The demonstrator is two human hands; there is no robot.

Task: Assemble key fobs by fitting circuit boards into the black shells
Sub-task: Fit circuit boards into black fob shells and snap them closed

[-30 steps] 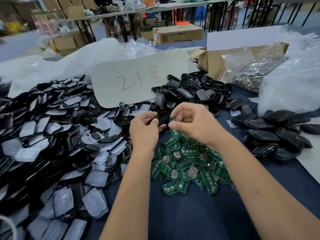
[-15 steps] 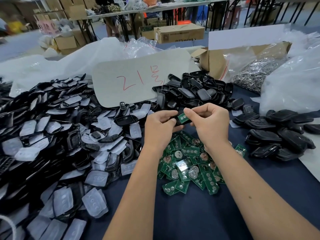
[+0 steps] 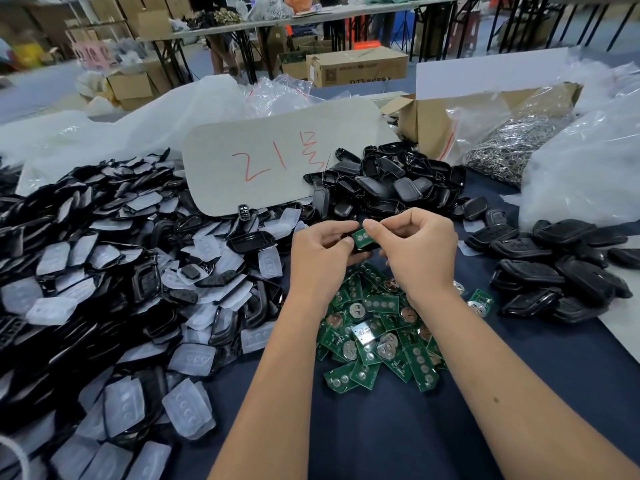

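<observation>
My left hand point(image 3: 322, 252) grips a black shell point(image 3: 365, 250), mostly hidden behind my fingers. My right hand point(image 3: 419, 251) pinches a small green circuit board point(image 3: 362, 236) and holds it against that shell. Both hands hover above a pile of green circuit boards point(image 3: 377, 337) on the dark blue table point(image 3: 381, 434). More black shells lie in a heap behind my hands point(image 3: 388, 183) and in a group at the right point(image 3: 561, 268).
A large heap of black shell halves and translucent rubber button pads point(image 3: 104, 271) fills the left side. A grey card with red writing point(image 3: 277, 157) leans at the back. A cardboard box with a bag of metal rings point(image 3: 512, 140) and plastic bags point(image 3: 588, 161) stand at the right.
My right hand lifted a green board from the pile and brought it up to the shell in my left hand. Both hands shifted slightly right and upward.
</observation>
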